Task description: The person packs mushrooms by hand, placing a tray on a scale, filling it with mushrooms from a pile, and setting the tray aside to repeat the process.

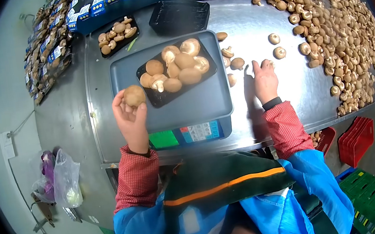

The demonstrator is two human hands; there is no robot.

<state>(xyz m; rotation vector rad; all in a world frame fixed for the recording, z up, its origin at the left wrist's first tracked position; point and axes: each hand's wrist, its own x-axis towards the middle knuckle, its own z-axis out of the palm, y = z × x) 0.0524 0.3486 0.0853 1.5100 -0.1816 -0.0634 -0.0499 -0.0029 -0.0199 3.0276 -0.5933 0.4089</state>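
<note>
The left hand (129,118) grasps a mushroom (134,96) just left of the black tray (158,102); right of it, the right hand (265,81) rests open on a loose mushroom (267,63).

Steel table (251,25) bears a scale (186,105), empty tray (179,16), loose mushrooms (340,36).

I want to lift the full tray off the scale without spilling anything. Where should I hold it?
Take the tray by its two short rims, coming in from left and right with fingers under the lip. The mushrooms are heaped above the rim, so a one-sided grip would probably tip them out. Keep it level.
</note>
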